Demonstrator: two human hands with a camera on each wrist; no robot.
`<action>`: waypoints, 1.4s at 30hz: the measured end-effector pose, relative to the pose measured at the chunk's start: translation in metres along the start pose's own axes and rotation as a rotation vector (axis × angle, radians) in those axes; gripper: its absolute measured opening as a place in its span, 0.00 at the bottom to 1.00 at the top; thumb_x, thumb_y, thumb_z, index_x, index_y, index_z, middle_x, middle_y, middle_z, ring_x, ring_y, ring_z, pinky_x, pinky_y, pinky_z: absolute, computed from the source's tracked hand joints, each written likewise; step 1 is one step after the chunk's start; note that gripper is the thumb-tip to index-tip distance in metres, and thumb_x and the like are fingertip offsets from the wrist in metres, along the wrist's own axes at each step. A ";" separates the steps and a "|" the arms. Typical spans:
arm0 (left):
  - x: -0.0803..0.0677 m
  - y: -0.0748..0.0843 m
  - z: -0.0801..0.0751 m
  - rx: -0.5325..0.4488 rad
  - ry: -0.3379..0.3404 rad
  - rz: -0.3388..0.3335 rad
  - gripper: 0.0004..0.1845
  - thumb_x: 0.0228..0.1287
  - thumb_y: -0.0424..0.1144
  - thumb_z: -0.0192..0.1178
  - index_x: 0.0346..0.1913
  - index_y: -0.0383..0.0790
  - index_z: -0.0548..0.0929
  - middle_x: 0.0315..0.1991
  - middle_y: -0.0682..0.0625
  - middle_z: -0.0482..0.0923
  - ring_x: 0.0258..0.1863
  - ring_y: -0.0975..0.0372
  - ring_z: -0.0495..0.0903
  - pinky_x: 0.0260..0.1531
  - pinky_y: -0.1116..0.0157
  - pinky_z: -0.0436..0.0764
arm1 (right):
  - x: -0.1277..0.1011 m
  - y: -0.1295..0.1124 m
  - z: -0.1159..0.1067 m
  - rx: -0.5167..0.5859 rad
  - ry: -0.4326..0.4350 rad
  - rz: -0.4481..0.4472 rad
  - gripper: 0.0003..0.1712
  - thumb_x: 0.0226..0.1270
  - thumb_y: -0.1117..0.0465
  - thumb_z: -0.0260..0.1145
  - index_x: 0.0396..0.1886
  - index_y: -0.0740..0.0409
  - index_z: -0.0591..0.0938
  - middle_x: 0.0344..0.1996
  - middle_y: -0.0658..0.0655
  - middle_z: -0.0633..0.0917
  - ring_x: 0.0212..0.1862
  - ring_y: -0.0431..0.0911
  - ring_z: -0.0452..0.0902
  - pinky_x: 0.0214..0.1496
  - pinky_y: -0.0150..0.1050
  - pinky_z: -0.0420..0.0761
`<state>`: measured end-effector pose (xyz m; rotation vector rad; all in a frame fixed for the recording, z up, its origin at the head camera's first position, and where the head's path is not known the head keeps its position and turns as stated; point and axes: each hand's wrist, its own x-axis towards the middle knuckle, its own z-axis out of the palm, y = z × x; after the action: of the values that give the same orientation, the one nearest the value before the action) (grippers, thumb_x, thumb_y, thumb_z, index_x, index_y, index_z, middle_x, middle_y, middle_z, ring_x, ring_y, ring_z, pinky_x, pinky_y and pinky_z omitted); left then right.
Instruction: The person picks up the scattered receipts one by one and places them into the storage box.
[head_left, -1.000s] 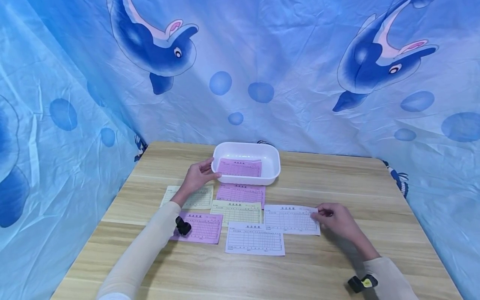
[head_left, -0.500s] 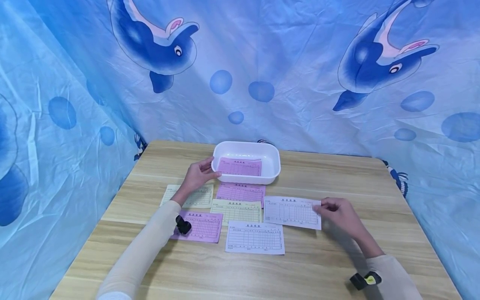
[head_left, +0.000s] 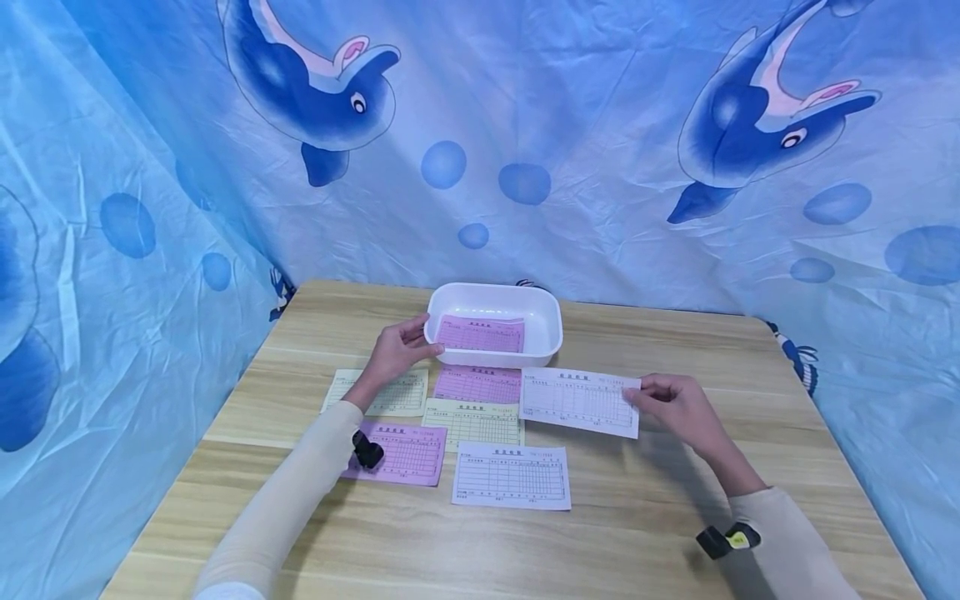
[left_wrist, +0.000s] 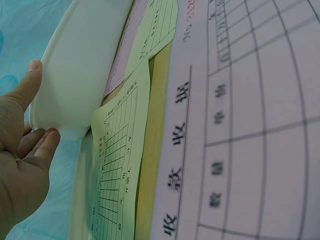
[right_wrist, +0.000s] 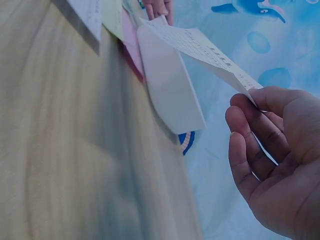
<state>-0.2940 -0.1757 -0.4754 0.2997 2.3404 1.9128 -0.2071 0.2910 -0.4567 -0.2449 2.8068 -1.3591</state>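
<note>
The right hand (head_left: 678, 408) pinches the right end of a white slip (head_left: 573, 402) between thumb and fingers, raised above the table (head_left: 637, 525), near and right of the white tray (head_left: 542, 325). The left hand (head_left: 396, 352) grips the tray's left end, thumb and fingers spread. A pink slip (head_left: 480, 336) lies inside.

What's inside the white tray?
A pink slip lies in the white tray, with some bare tray floor beside it. Anything beneath the pink slip is covered.
</note>
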 end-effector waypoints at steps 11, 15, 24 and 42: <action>0.004 -0.007 0.000 0.004 0.005 0.009 0.40 0.65 0.31 0.71 0.75 0.23 0.62 0.71 0.27 0.66 0.69 0.38 0.70 0.57 0.67 0.83 | 0.026 -0.021 0.003 0.047 0.064 -0.044 0.18 0.69 0.48 0.72 0.39 0.59 0.90 0.35 0.56 0.89 0.35 0.49 0.82 0.32 0.32 0.82; 0.011 -0.022 -0.003 0.003 0.011 0.010 0.41 0.64 0.33 0.72 0.75 0.26 0.63 0.71 0.28 0.67 0.69 0.39 0.71 0.56 0.68 0.83 | 0.037 -0.030 0.004 0.078 0.092 -0.028 0.21 0.68 0.46 0.73 0.43 0.61 0.89 0.38 0.58 0.90 0.38 0.45 0.85 0.36 0.31 0.86; 0.012 -0.030 -0.003 0.021 0.036 0.029 0.43 0.62 0.39 0.75 0.76 0.33 0.66 0.71 0.34 0.70 0.68 0.44 0.75 0.56 0.68 0.84 | 0.063 -0.047 0.010 0.128 0.128 -0.006 0.27 0.66 0.46 0.74 0.52 0.65 0.87 0.44 0.64 0.90 0.38 0.38 0.85 0.37 0.29 0.88; 0.015 -0.032 -0.002 0.012 0.051 0.041 0.43 0.60 0.36 0.76 0.74 0.28 0.66 0.71 0.32 0.69 0.67 0.43 0.75 0.58 0.68 0.83 | 0.126 -0.070 0.028 0.279 0.067 -0.029 0.22 0.67 0.54 0.75 0.51 0.67 0.87 0.46 0.65 0.89 0.40 0.39 0.86 0.42 0.30 0.89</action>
<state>-0.3116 -0.1801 -0.5058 0.3057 2.3970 1.9485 -0.3198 0.2082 -0.4123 -0.2386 2.6278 -1.7729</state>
